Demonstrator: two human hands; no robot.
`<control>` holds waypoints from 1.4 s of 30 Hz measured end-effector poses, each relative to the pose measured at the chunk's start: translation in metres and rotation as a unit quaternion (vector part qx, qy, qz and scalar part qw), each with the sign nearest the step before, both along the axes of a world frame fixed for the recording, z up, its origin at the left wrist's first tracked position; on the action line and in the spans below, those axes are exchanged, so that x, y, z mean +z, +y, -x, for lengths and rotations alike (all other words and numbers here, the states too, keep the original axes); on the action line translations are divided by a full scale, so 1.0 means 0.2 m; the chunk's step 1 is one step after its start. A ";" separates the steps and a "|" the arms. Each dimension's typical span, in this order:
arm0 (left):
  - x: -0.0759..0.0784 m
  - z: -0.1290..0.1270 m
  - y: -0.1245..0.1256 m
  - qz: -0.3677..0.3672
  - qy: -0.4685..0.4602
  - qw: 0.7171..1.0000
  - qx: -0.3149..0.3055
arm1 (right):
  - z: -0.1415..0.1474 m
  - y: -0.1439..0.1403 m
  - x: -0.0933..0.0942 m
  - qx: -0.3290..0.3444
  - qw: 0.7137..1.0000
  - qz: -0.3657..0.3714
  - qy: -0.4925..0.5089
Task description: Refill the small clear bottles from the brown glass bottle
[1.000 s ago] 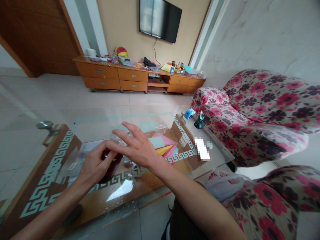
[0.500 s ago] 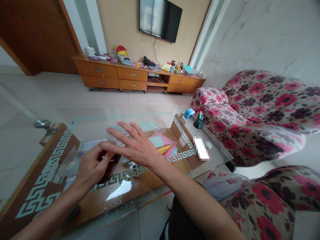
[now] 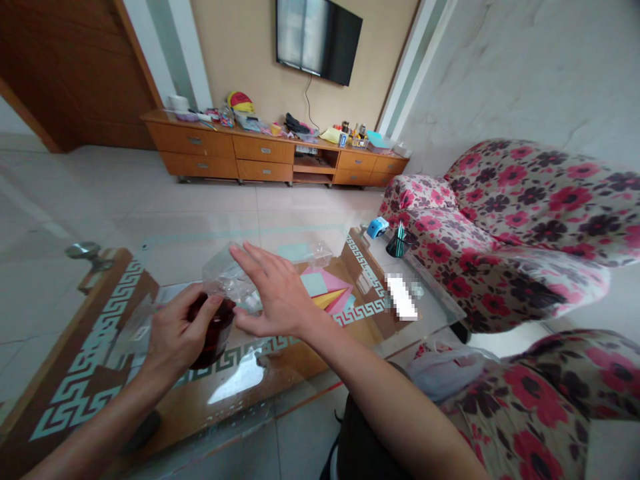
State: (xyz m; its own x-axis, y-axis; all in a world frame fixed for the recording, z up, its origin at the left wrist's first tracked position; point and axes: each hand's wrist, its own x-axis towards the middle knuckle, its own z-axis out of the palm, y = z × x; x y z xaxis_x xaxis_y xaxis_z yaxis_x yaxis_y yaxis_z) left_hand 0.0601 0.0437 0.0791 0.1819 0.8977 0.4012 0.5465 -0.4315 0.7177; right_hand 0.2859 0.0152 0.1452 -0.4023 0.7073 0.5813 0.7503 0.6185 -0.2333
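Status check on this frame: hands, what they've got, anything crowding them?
Left hand gripping dark red jar. Right hand open, flat against clear plastic bag. Coloured paper sheets just beyond.

I count two hands over the glass table (image 3: 300, 373): my left hand (image 3: 175, 333) and my right hand (image 3: 273, 293). Between them is one clear plastic bag (image 3: 227, 280). Beyond sit one TV (image 3: 317, 40) and one long wooden cabinet (image 3: 270, 157).
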 end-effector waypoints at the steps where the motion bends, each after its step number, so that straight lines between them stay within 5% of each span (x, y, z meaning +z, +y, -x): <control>1: 0.00 0.00 0.00 -0.002 0.004 1.000 0.002 | 0.01 0.01 -0.01 0.010 1.000 0.001 0.018; 11: 0.00 -0.01 -0.02 -0.020 0.001 1.000 -0.020 | 0.04 0.04 -0.08 0.021 0.990 0.045 0.134; 42: -0.04 0.00 -0.02 -0.030 0.003 0.999 -0.031 | 0.01 0.03 -0.04 0.043 0.997 0.036 0.055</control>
